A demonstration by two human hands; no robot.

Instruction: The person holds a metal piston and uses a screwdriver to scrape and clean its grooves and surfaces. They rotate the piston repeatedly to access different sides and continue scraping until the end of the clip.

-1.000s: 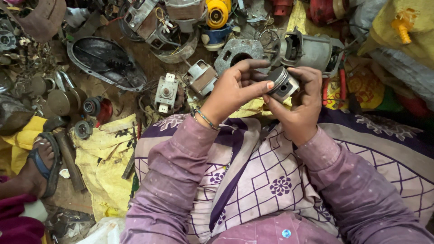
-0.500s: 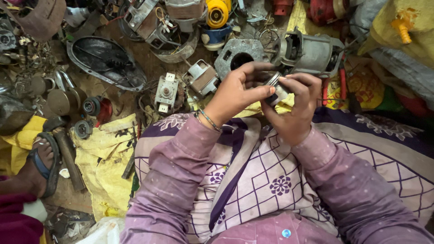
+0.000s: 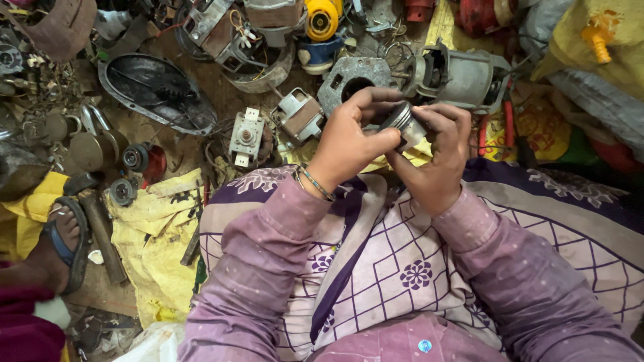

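- Head view: both hands hold a small metal cylinder [image 3: 402,125] centre-frame, above the lap.
- Left hand [image 3: 352,137] — fingers closed over its top; right hand [image 3: 436,157] cupped beneath.
- Since a second ago, the cylinder has turned — examination appears ongoing.
- Grey motor housing [image 3: 463,77] lies just beyond.

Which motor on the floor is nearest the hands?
The big grey motor, just above the right hand. The small white motor and the brown-sided one lie further left.
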